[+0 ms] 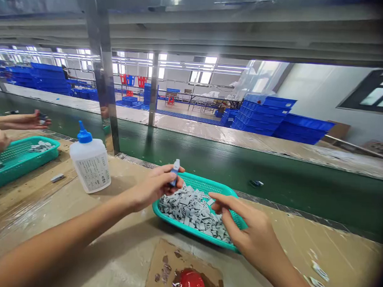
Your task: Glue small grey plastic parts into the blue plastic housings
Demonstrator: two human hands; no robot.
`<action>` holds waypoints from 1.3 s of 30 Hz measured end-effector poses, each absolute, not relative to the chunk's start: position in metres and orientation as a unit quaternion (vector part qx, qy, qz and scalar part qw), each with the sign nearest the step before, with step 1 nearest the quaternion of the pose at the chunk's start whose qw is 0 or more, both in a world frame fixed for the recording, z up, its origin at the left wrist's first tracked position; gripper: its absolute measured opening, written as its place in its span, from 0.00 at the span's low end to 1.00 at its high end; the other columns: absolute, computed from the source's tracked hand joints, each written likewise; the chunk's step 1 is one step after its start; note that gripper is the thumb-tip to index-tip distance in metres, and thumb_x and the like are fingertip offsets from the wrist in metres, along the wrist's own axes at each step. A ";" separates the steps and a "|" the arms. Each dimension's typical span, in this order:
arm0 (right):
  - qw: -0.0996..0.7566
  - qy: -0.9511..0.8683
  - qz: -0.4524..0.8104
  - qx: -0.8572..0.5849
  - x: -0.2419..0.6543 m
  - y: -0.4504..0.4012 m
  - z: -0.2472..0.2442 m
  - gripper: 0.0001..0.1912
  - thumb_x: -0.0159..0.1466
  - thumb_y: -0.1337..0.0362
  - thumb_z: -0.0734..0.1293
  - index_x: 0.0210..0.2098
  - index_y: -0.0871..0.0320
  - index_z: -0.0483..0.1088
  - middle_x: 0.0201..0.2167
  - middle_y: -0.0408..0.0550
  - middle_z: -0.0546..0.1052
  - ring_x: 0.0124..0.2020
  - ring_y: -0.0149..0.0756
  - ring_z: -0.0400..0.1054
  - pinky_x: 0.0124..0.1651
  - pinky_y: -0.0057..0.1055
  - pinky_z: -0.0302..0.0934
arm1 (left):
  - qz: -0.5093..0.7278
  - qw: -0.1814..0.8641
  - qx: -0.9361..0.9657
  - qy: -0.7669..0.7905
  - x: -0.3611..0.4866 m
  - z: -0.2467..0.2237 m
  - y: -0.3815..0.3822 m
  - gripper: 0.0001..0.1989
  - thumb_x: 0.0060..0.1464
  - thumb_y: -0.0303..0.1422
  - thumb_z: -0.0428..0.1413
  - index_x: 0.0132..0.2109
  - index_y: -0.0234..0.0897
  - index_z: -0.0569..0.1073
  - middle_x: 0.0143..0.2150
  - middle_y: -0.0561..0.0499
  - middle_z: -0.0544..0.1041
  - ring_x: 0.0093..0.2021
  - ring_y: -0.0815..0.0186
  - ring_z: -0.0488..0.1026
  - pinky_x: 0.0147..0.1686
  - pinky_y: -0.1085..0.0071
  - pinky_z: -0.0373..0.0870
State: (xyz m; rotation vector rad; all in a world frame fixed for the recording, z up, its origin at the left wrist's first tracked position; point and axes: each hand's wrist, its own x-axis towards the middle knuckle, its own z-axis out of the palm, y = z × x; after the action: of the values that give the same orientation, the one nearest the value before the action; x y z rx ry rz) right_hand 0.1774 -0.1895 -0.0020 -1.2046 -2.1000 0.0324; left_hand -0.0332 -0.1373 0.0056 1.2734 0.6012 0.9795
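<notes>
My left hand [161, 182] is closed around a small dark blue plastic part with a light grey tip [175, 170], holding it upright over the left end of a green plastic basket [208, 184]. Many small light grey plastic pieces [191, 207] fill the basket in a loose heap. Over the basket's right side, my right hand [245, 220] has its fingers bent together, and a small grey plastic piece [211, 202] shows at the fingertips. In front of the basket lies a brown cardboard piece [161, 260] with a wet red round object [192, 283] on it.
A white bottle with a blue cap [90, 164] stands left of my arm. Behind the table runs a green conveyor belt [185, 149] carrying a dark part [256, 183]. Pale loose parts [319, 272] lie at right. Another person's hands [24, 121] are at left beside a second green basket [25, 161].
</notes>
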 end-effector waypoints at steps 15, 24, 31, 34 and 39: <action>0.153 -0.793 0.151 -0.571 0.188 -0.173 -0.026 0.17 0.53 0.77 0.63 0.39 0.58 0.74 0.36 0.53 0.74 0.41 0.44 0.66 0.43 0.33 0.59 | 0.103 0.145 0.776 0.605 -0.027 -0.016 0.031 0.27 0.53 0.31 0.51 0.59 0.35 0.53 0.50 0.40 0.66 0.49 0.56 0.64 0.48 0.52 0.59; 0.237 -0.736 0.165 -0.612 0.193 -0.176 -0.018 0.07 0.52 0.75 0.67 0.27 0.60 0.75 0.27 0.49 0.75 0.33 0.38 0.67 0.37 0.29 0.58 | 0.004 0.067 0.871 0.486 0.118 0.010 0.023 0.31 0.52 0.33 0.52 0.61 0.40 0.49 0.58 0.39 0.55 0.56 0.48 0.55 0.51 0.42 0.51; 0.358 -0.673 0.280 -0.583 0.205 -0.174 -0.006 0.06 0.48 0.77 0.69 0.24 0.62 0.74 0.26 0.46 0.74 0.27 0.32 0.67 0.28 0.24 0.61 | 0.020 0.142 0.946 0.292 0.191 -0.007 -0.008 0.14 0.54 0.34 0.50 0.47 0.35 0.67 0.50 0.45 0.65 0.49 0.61 0.64 0.48 0.57 0.62; 0.393 -0.646 0.357 -0.548 0.207 -0.171 -0.010 0.09 0.48 0.77 0.67 0.28 0.61 0.75 0.27 0.46 0.75 0.30 0.33 0.69 0.31 0.24 0.64 | 0.062 0.194 0.928 0.313 0.168 -0.013 -0.001 0.11 0.54 0.34 0.50 0.43 0.32 0.68 0.44 0.46 0.69 0.43 0.64 0.67 0.43 0.61 0.66; 0.432 -0.599 0.452 -0.500 0.208 -0.170 -0.012 0.07 0.51 0.69 0.66 0.30 0.62 0.75 0.23 0.45 0.73 0.23 0.30 0.67 0.30 0.28 0.64 | 0.203 0.319 0.850 0.367 0.103 -0.005 -0.004 0.13 0.54 0.31 0.51 0.46 0.31 0.66 0.40 0.46 0.71 0.38 0.66 0.70 0.38 0.65 0.69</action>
State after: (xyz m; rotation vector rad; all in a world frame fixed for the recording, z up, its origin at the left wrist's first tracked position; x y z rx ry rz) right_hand 0.2082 -0.1701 -0.0117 -1.2463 -1.4934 1.1268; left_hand 0.1033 -0.0042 -0.0054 2.2347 0.9637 0.5350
